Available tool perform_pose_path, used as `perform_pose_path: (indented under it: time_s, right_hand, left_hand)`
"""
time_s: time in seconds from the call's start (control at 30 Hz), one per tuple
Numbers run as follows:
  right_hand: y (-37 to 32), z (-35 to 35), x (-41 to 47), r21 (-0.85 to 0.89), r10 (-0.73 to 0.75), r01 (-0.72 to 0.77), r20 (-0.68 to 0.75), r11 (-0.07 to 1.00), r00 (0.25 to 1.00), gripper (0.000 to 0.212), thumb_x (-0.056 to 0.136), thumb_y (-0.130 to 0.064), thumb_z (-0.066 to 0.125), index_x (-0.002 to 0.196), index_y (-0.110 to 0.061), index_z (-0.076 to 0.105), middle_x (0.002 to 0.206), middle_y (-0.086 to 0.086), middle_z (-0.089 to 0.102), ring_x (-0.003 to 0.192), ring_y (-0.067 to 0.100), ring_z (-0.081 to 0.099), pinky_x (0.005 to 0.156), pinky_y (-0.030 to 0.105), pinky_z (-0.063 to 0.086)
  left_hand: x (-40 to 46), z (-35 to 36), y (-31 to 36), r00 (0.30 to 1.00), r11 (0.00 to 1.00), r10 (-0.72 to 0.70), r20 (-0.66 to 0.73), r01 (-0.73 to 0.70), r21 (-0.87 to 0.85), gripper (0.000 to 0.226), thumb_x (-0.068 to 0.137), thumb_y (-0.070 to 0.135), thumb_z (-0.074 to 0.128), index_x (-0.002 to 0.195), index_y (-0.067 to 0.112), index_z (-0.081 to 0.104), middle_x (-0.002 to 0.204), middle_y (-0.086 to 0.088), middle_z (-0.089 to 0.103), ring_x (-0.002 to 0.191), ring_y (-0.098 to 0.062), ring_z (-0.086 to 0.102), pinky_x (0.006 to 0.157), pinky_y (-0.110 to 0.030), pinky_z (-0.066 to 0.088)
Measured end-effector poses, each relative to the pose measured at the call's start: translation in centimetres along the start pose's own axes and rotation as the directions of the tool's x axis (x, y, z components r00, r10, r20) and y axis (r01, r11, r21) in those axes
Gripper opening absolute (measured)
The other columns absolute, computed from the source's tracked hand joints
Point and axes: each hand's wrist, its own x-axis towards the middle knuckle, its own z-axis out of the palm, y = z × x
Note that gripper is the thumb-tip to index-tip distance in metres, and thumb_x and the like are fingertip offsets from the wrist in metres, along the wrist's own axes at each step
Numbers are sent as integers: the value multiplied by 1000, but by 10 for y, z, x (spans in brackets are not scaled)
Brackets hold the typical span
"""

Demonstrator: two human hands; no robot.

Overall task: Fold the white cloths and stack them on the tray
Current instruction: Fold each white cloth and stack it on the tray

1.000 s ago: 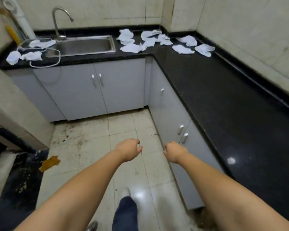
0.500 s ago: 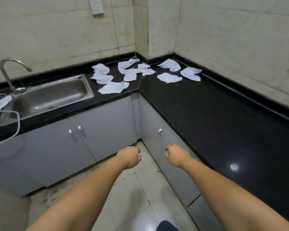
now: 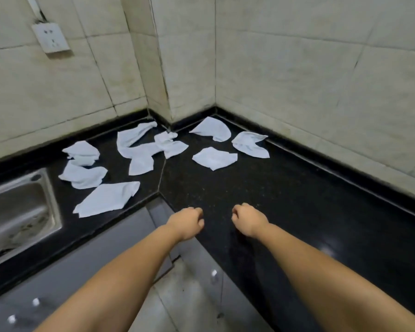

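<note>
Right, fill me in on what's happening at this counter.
A person stands at the corner of a black counter with both arms held out. The left hand and right hand are curled and hold nothing. About nine white cloths lie crumpled and unfolded near the wall corner, some beside the sink. No tray is in view, and nothing has been folded.

The cloths (image 3: 139,152) lie scattered on the desk (image 3: 285,192) in its inner corner, at the middle of the frame, some left of the desk seam and three right of it. The sink (image 3: 17,212) sits in the desk at the left edge, left of the cloths. A wall socket (image 3: 50,37) hangs at upper left, and both hands, left (image 3: 186,222) and right (image 3: 249,220), hover below the cloths.
</note>
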Motion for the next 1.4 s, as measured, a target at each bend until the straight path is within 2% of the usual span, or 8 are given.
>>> perform_pose_path:
  time_s: [0.33, 0.7, 0.83, 0.97, 1.07, 1.2, 1.3, 1.4]
  right_hand:
    - [12, -32, 146, 106, 100, -99, 0, 989, 995, 34, 100, -23, 34, 126, -11, 51, 127, 11, 49, 111, 28, 54, 95, 39, 45]
    - [15, -54, 277, 134, 271, -253, -140, 958, 952, 42, 97, -21, 39, 139, -15, 40, 133, 8, 42, 120, 26, 42, 89, 40, 48]
    - [16, -48, 290, 41, 263, -260, -154, 965, 952, 32, 97, -22, 40, 125, -11, 51, 124, 8, 47, 112, 25, 44, 85, 36, 44]
    - [14, -51, 284, 74, 245, -234, -223, 969, 944, 17, 95, -24, 43, 101, -15, 55, 100, 1, 52, 101, 21, 49, 89, 33, 37]
    - [13, -63, 273, 172, 243, -197, -315, 965, 917, 11, 94, -28, 47, 85, -21, 49, 77, -7, 50, 79, 14, 46, 94, 29, 35]
    - [13, -81, 247, 314, 270, -147, -396, 938, 878, 12, 93, -28, 54, 85, -22, 49, 65, -10, 47, 70, 11, 46, 83, 23, 32]
    - [23, -88, 228, 311, 267, -138, -422, 940, 866, 9, 90, -30, 58, 85, -23, 57, 65, -14, 49, 72, 9, 47, 85, 27, 37]
    - [39, -94, 213, 299, 342, -230, -405, 926, 848, 12, 91, -30, 56, 88, -22, 64, 79, -9, 57, 84, 12, 49, 89, 33, 37]
  left_hand:
    - [169, -50, -32, 996, 995, 89, 27, -88, -47, 31, 96, 27, 39, 120, 15, 53, 123, -8, 55, 111, -26, 54, 93, -40, 46]
    - [346, -84, -61, 909, 904, 410, 80, -416, 101, 47, 95, 13, 39, 141, 14, 35, 140, -8, 39, 127, -26, 40, 99, -40, 41]
    - [374, -76, -66, 867, 834, 485, 115, -498, 239, 50, 95, 15, 40, 143, 15, 30, 140, -8, 40, 126, -26, 41, 103, -37, 34]
    - [383, -72, -69, 842, 794, 534, 69, -528, 300, 36, 94, 22, 44, 129, 17, 42, 130, -4, 50, 121, -23, 46, 100, -36, 33]
    - [383, -84, -66, 825, 812, 564, -38, -546, 205, 25, 95, 28, 45, 118, 19, 50, 117, -1, 57, 108, -20, 53, 96, -33, 36]
    - [371, -108, -59, 882, 853, 434, -183, -467, -232, 18, 91, 26, 55, 96, 13, 65, 97, -4, 62, 93, -20, 57, 87, -35, 43]
    - [356, -126, -54, 919, 754, 296, -261, -393, -526, 9, 87, 18, 60, 81, 16, 66, 85, 2, 63, 83, -14, 56, 74, -26, 41]
    - [345, -139, -48, 930, 661, 241, -278, -367, -654, 14, 87, 15, 61, 73, 16, 62, 72, 5, 58, 72, -11, 51, 64, -23, 39]
